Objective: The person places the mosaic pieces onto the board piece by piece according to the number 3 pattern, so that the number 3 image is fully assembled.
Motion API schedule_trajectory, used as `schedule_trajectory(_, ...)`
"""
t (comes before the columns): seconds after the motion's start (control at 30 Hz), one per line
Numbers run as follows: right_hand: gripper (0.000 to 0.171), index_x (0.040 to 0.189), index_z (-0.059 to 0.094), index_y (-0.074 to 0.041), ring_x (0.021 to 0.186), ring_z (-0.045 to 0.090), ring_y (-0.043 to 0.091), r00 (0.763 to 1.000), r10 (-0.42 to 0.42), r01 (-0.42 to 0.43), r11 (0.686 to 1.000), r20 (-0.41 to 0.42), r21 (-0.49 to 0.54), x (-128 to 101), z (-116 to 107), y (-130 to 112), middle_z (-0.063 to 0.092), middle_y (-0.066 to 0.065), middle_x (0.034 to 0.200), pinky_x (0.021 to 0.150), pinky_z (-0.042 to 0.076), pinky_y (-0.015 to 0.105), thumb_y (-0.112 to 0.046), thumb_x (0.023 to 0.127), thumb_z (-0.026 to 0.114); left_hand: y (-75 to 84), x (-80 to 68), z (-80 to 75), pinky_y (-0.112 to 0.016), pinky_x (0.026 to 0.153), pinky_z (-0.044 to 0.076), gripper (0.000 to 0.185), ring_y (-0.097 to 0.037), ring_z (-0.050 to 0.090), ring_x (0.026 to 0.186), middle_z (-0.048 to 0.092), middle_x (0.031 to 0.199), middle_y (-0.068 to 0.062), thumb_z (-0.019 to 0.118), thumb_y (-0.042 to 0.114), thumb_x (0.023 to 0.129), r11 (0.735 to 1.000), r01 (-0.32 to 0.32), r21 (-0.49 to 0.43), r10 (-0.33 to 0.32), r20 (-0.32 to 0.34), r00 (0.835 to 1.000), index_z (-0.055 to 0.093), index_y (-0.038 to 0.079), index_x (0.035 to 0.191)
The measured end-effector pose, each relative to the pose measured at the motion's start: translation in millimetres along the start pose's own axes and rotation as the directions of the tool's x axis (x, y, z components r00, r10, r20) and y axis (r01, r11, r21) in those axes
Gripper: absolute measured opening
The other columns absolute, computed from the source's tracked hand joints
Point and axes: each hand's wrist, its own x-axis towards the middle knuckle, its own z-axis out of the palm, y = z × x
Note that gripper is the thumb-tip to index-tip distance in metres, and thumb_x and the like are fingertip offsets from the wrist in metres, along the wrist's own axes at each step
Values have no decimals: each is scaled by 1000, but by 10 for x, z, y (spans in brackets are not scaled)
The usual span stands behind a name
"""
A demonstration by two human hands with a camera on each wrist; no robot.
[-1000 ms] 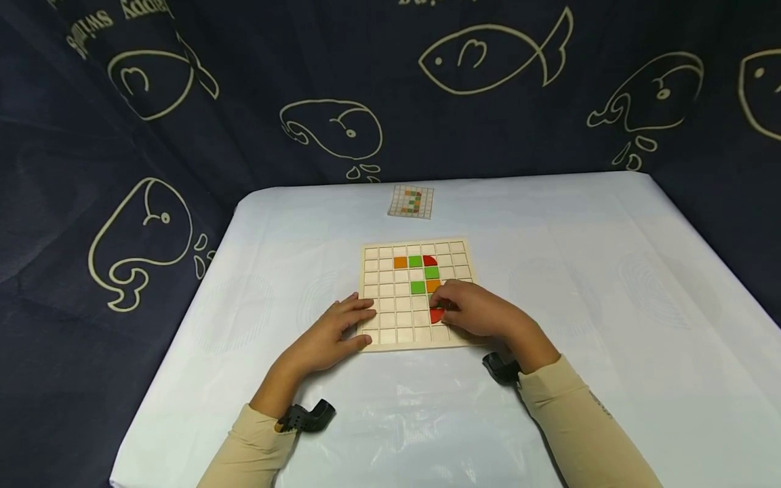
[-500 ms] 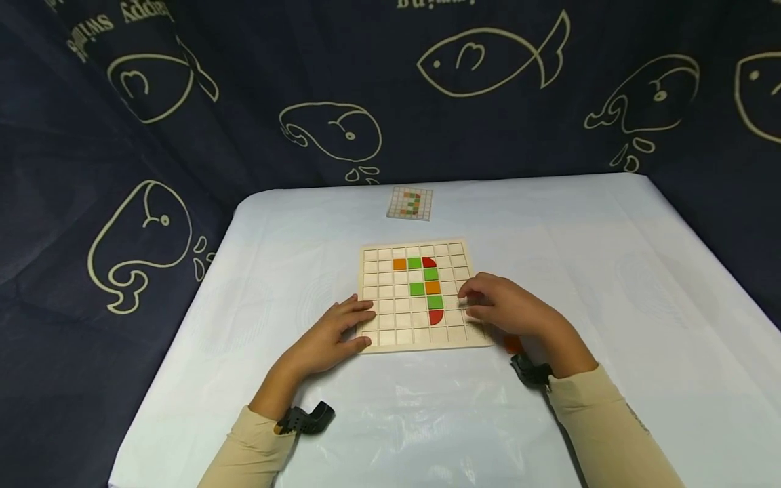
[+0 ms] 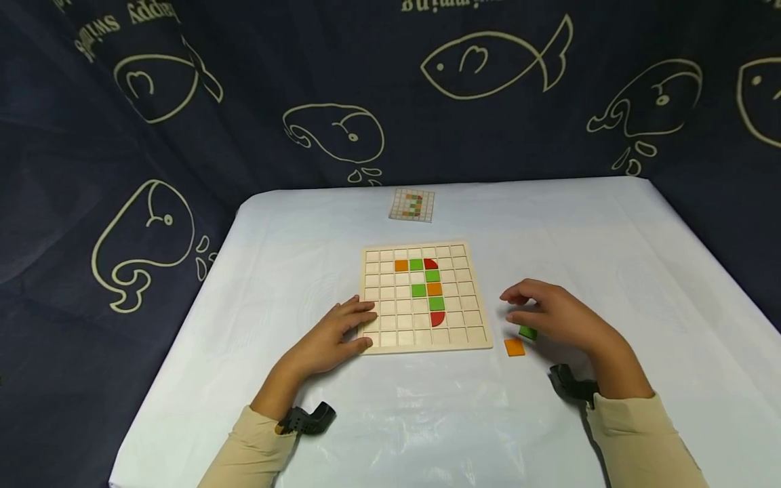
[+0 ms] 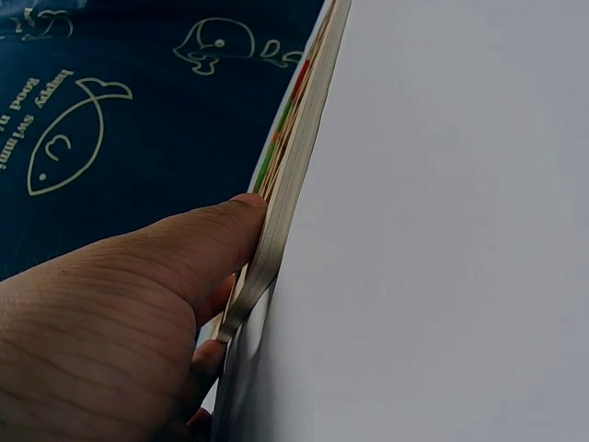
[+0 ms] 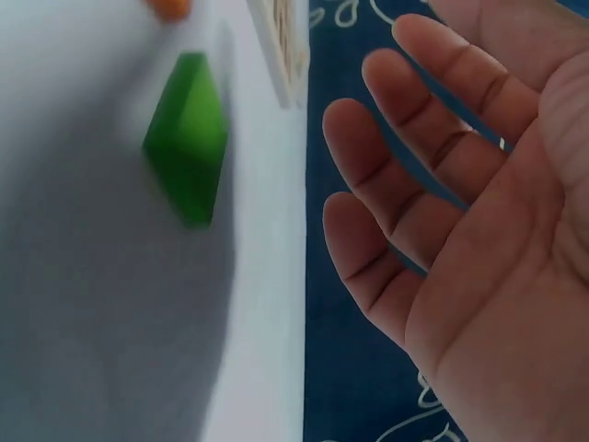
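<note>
the left hand (image 3: 332, 333) rests flat on the wooden grid board's (image 3: 390, 339) near-left corner, while the right hand (image 3: 558, 315), fingers relaxed and empty, hovers above a loose green tile (image 3: 527, 333) on the table (image 3: 610, 257).

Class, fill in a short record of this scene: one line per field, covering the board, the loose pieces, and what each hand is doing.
Board: wooden grid board on the white table, holding orange, green and red pieces
Loose pieces: green tile and orange tile, right of the board
Left hand: fingers rest on the board's left edge
Right hand: open, above the green tile, holding nothing
Far side: small pattern card
</note>
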Motion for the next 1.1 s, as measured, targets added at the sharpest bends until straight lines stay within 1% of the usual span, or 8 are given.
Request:
schedule_trajectory(0.2, 31, 116, 72, -11, 103, 59, 22, 998, 69, -69, 997, 5, 22, -135, -41, 126, 68, 3, 113, 84, 51, 35, -26, 90, 76, -11, 2, 9, -54, 119, 13, 49, -29, 23, 148, 44, 152, -7, 70, 24, 95, 1000, -3, 0, 3, 1, 1000, 58, 5, 138)
schedule_trajectory(0.4, 28, 116, 75, -16, 103, 58, 18, 992, 121, -122, 992, 24, 35, -210, -43, 318, 71, 1, 115, 77, 49, 25, -28, 90, 76, -11, 8, 7, -53, 119, 14, 49, -30, 23, 148, 44, 152, -7, 70, 24, 95, 1000, -4, 4, 4, 1, 1000, 58, 5, 138)
schedule_trajectory(0.53, 28, 115, 76, -17, 109, 59, 20, 992, 124, -126, 990, 32, 61, -227, -27, 401, 71, 0, 116, 82, 48, 23, -30, 90, 76, -9, 9, 2, -52, 120, 14, 49, -30, 23, 148, 44, 152, -7, 70, 24, 95, 1000, -3, 11, 3, 3, 1000, 58, 5, 138)
schedule_trajectory(0.63, 29, 116, 75, -17, 113, 59, 24, 991, 126, -128, 991, 30, 48, -233, -11, 440, 71, 1, 116, 88, 47, 24, -29, 89, 76, -7, 9, 0, -52, 120, 14, 49, -29, 23, 148, 44, 152, -6, 70, 24, 95, 1000, -1, 11, 1, 4, 1000, 58, 5, 138)
schedule_trajectory(0.73, 29, 116, 74, -16, 113, 58, 26, 991, 126, -127, 991, 33, 34, -245, 5, 467, 70, 2, 117, 89, 47, 26, -26, 89, 76, -4, 11, 3, -52, 120, 14, 49, -29, 22, 149, 44, 152, -5, 70, 24, 95, 1000, 3, 6, -3, 8, 1000, 58, 5, 139)
schedule_trajectory(0.8, 29, 116, 74, -15, 112, 58, 25, 993, 110, -111, 993, 32, 31, -251, 15, 480, 69, 2, 117, 90, 47, 26, -23, 89, 77, -2, 13, 5, -51, 120, 14, 49, -28, 22, 149, 43, 152, -5, 70, 24, 95, 1000, 7, 7, -7, 11, 1000, 58, 5, 139)
schedule_trajectory(0.97, 28, 116, 74, -15, 110, 57, 21, 998, 55, -56, 998, 29, 32, -250, 35, 494, 67, 1, 118, 91, 44, 20, -18, 88, 77, -2, 13, 2, -52, 120, 14, 50, -29, 23, 148, 44, 152, -6, 70, 24, 95, 1000, 0, 16, 0, 10, 1000, 58, 4, 139)
schedule_trajectory(1.1, 31, 118, 73, -15, 110, 54, 21, 998, 40, -42, 998, 50, 39, -238, 48, 505, 64, 1, 121, 91, 43, 20, -17, 88, 78, -14, 9, 4, -52, 119, 15, 50, -30, 23, 148, 44, 152, -7, 70, 24, 95, 1000, -5, 20, 5, 4, 1000, 58, 4, 139)
